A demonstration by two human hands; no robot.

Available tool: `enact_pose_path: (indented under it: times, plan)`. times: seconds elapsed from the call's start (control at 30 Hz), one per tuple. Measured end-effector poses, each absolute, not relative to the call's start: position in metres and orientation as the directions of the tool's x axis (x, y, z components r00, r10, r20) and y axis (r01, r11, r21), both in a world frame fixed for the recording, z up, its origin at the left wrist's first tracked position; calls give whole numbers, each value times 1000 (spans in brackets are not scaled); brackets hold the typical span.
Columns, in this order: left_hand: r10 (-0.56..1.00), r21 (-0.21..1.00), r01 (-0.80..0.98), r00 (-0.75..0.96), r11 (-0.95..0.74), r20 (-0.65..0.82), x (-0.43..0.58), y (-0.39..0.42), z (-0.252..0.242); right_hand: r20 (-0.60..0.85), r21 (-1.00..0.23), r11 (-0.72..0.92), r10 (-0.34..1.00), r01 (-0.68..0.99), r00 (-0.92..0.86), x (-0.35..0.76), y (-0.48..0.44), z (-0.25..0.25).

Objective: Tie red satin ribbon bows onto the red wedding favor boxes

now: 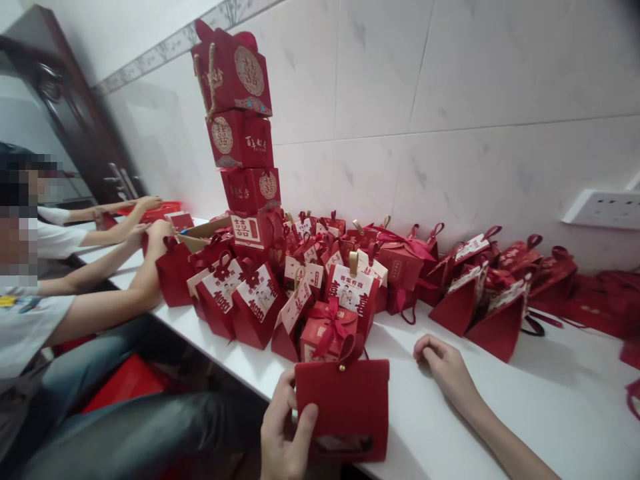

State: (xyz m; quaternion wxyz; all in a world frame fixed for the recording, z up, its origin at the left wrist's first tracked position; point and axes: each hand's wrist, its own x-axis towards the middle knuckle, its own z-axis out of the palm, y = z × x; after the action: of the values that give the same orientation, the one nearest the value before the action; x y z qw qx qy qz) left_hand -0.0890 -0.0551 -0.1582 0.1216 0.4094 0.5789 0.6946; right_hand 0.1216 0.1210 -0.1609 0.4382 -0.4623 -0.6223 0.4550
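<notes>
My left hand (285, 433) grips the left side of a red felt gift pouch (345, 407) with a small gold bead at its flap, held at the white table's (550, 413) near edge. Resting on the tabletop just right of the pouch, my right hand (443, 363) has its fingers curled under, and nothing shows in them. Right behind the pouch sits a small red box tied with a red ribbon bow (327, 330).
Several red gift boxes and bags (350, 280) crowd the table against the tiled wall, with a tall stack of red boxes (243, 133) at the left. Other people's arms (100, 293) reach onto the table from the left. A wall socket (605, 208) is at the right.
</notes>
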Motion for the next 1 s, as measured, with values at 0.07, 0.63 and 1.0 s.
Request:
enact_pose_path:
  times: [0.07,0.63,1.0]
  plan:
    - [650,907,275,-633,-319,421,-81,-56,-151,133,-973,163,974,162,-184,122,122,-159]
    - [788,915,93,-480,-392,386,-24,7,-96,511,-859,490,826,-148,-238,140,95,-85]
    - [842,799,329,-24,-503,539,-5,40,-81,555,-824,566,814,21,-173,158,80,-68]
